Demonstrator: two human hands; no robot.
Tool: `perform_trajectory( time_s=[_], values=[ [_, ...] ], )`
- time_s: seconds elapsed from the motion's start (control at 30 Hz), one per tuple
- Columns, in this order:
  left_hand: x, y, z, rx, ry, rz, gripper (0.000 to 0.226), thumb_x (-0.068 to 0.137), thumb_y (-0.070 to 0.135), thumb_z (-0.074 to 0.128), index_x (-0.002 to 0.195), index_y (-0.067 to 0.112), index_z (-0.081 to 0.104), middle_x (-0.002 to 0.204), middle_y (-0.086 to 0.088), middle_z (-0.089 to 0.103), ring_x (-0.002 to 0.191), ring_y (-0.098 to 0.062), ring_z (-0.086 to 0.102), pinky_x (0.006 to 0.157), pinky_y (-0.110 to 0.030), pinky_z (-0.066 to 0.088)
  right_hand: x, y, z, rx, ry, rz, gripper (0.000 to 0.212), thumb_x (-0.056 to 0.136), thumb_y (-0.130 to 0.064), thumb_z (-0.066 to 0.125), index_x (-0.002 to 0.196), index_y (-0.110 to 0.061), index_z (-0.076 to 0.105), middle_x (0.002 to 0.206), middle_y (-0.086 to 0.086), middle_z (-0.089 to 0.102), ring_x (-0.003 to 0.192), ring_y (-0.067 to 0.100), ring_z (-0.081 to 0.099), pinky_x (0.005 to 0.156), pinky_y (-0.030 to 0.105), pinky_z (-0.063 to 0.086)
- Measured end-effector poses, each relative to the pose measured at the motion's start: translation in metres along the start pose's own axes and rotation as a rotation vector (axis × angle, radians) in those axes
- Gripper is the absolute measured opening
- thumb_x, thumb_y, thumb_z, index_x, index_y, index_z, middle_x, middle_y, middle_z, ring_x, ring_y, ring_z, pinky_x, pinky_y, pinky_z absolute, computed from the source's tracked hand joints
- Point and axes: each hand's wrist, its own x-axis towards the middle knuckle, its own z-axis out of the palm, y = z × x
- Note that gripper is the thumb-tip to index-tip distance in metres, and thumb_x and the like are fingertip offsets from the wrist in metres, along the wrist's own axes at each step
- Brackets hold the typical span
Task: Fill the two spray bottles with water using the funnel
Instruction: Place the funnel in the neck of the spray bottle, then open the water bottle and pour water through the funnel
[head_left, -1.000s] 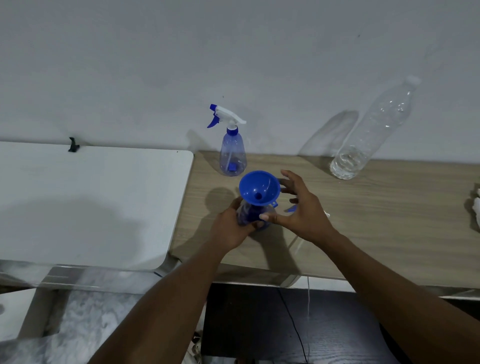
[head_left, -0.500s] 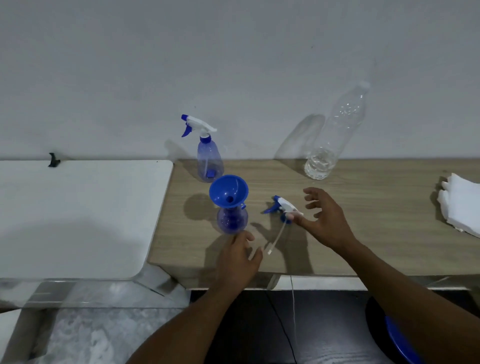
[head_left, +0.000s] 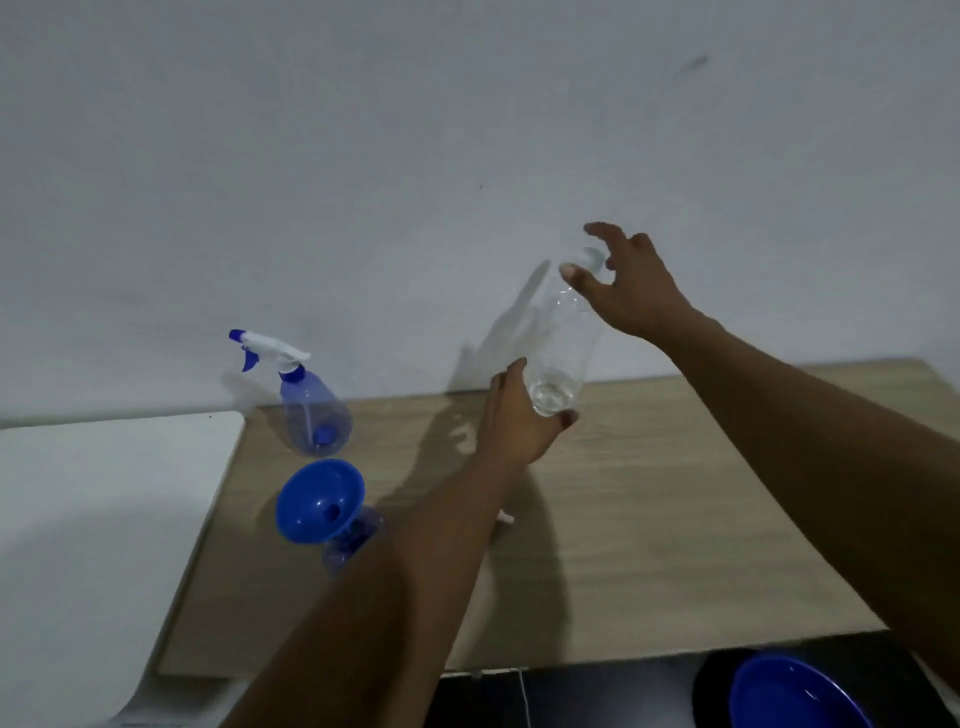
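Observation:
A clear plastic water bottle (head_left: 563, 343) with a little water at its bottom leans against the wall at the back of the wooden table (head_left: 649, 545). My left hand (head_left: 519, 421) is wrapped around its base. Fingers spread, my right hand (head_left: 631, 283) hovers at the bottle's white cap without closing on it. A blue funnel (head_left: 319, 499) sits in the neck of an open blue spray bottle (head_left: 350, 545), partly hidden by my left forearm. Behind it stands a second spray bottle (head_left: 314, 415) with its trigger head on. Only the white tube tip (head_left: 506, 517) of the removed spray head shows.
A white tabletop (head_left: 104, 519) adjoins the wooden one on the left. A blue bowl (head_left: 795, 696) lies below the table's front edge at the lower right. A plain wall runs right behind the bottles.
My left hand let go of the funnel bottle and moved to the water bottle's base. The right hand left the loose spray head and rose to the cap. The view shifted right.

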Motion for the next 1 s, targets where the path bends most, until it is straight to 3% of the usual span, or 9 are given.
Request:
perform_trajectory(
  time_s=[0.1,0.23,0.33,0.4,0.53,0.67,0.77,0.87,1.0],
  values=[
    [0.027,0.010,0.009,0.003,0.021,-0.002,0.110,0.055,0.061,0.086,0.146,0.029,0.032,0.140,0.003,0.052,0.125,-0.021,0.055,0.101,-0.042,0.049,0.019,0.000,-0.002,-0.143,-0.108,-0.072,0.059,0.092,-0.064,0.052,0.132,-0.020,0.054,0.120,0.011,0.056,0.108,0.029,0.058,0.089,0.036,0.044],
    [0.037,0.021,0.012,-0.066,-0.010,-0.002,0.095,0.061,0.049,0.088,0.139,0.025,0.039,0.131,0.005,0.059,0.117,-0.019,0.059,0.098,-0.037,0.048,0.014,-0.005,-0.004,-0.227,0.002,-0.242,0.053,0.089,-0.063,0.060,0.110,-0.015,0.062,0.101,0.003,0.063,0.088,0.022,0.057,0.074,0.033,0.041],
    [0.031,0.017,0.010,-0.143,-0.012,-0.019,0.082,0.049,0.058,0.082,0.120,0.033,0.048,0.112,0.010,0.065,0.103,-0.016,0.065,0.091,-0.040,0.056,-0.002,-0.013,-0.006,-0.271,0.041,-0.327,0.046,0.089,-0.062,0.060,0.099,-0.017,0.062,0.095,0.000,0.064,0.083,0.023,0.060,0.071,0.033,0.044],
    [0.021,0.010,0.008,-0.184,-0.014,-0.037,0.084,0.042,0.056,0.085,0.113,0.038,0.045,0.109,0.011,0.063,0.103,-0.019,0.065,0.086,-0.041,0.058,-0.014,-0.020,-0.007,-0.271,0.073,-0.356,0.046,0.090,-0.063,0.058,0.097,-0.018,0.062,0.093,-0.001,0.064,0.081,0.023,0.060,0.069,0.034,0.045],
    [-0.002,0.001,-0.002,-0.066,0.032,0.031,0.091,0.046,0.064,0.086,0.122,0.036,0.046,0.114,0.010,0.066,0.104,-0.018,0.064,0.089,-0.041,0.057,-0.041,-0.039,-0.016,-0.286,0.087,-0.322,0.054,0.087,-0.070,0.054,0.094,-0.017,0.062,0.086,-0.003,0.063,0.077,0.022,0.058,0.064,0.032,0.043],
    [-0.034,0.000,-0.023,-0.016,-0.125,0.080,0.086,0.050,0.056,0.090,0.125,0.033,0.053,0.117,0.008,0.067,0.108,-0.015,0.061,0.093,-0.035,0.053,-0.075,-0.049,-0.025,-0.329,0.091,-0.248,0.064,0.084,-0.078,0.048,0.091,-0.017,0.063,0.076,-0.001,0.063,0.070,0.024,0.058,0.059,0.032,0.045],
    [-0.054,-0.006,-0.032,-0.008,-0.182,0.111,0.078,0.049,0.054,0.093,0.117,0.039,0.058,0.112,0.012,0.069,0.106,-0.013,0.064,0.092,-0.033,0.054,-0.099,-0.056,-0.024,-0.324,0.073,-0.236,0.056,0.089,-0.071,0.049,0.089,-0.016,0.061,0.072,-0.001,0.062,0.069,0.027,0.057,0.060,0.033,0.043],
    [-0.067,-0.016,-0.033,-0.014,-0.208,0.102,0.065,0.043,0.058,0.093,0.098,0.049,0.058,0.104,0.016,0.071,0.101,-0.011,0.067,0.090,-0.034,0.056,-0.117,-0.063,-0.027,-0.326,-0.016,-0.259,0.044,0.094,-0.060,0.053,0.092,-0.017,0.061,0.075,-0.005,0.062,0.071,0.024,0.056,0.066,0.033,0.040],
    [-0.077,-0.027,-0.034,-0.027,-0.235,0.137,0.075,0.042,0.061,0.090,0.110,0.043,0.063,0.105,0.015,0.073,0.101,-0.013,0.068,0.090,-0.038,0.056,-0.137,-0.069,-0.031,-0.276,-0.140,-0.223,0.034,0.093,-0.059,0.056,0.098,-0.025,0.060,0.075,-0.016,0.054,0.074,0.015,0.056,0.065,0.030,0.036]
  ],
)
